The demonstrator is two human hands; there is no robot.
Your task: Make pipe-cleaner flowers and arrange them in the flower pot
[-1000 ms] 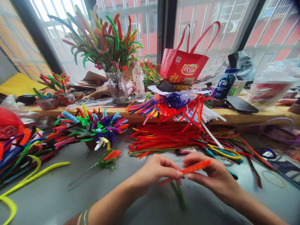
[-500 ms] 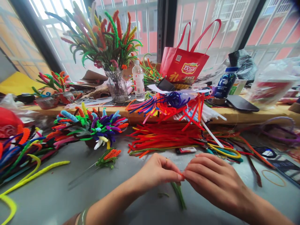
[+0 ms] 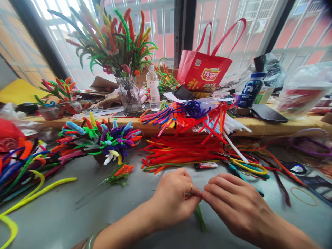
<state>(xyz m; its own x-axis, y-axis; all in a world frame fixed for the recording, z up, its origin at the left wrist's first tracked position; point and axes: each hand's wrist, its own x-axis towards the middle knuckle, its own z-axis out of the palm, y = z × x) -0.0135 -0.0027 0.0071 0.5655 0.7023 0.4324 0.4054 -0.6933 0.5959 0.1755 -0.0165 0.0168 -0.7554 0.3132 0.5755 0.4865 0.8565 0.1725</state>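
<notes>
My left hand [image 3: 177, 195] is closed in a pinch, a gold-coloured ring on one finger. Its fingertips meet those of my right hand [image 3: 234, 202], which is also pinched, its other fingers lying together. A thin wire [image 3: 154, 190] sticks out left of my left hand and shows faintly between the two hands. Whatever else the fingertips hold is hidden. Below them, green pipe cleaner pieces [image 3: 200, 218] lie on the grey table [image 3: 103, 214]. To the left rests a small orange-and-green pipe cleaner flower [image 3: 121, 173] on a wire stem.
Behind my hands lie red pipe cleaners [image 3: 181, 148], a lighter [image 3: 206, 165] and teal-handled pliers [image 3: 240, 174]. Colourful pipe cleaner bundles [image 3: 111, 138] stand at left. On the ledge are a glass vase [image 3: 129, 97], a water bottle [image 3: 153, 90] and a red bag [image 3: 204, 72].
My left hand has rolled over, its back now turned more upward. The orange-red bit at its fingertips is hidden now. My right hand has barely shifted.
</notes>
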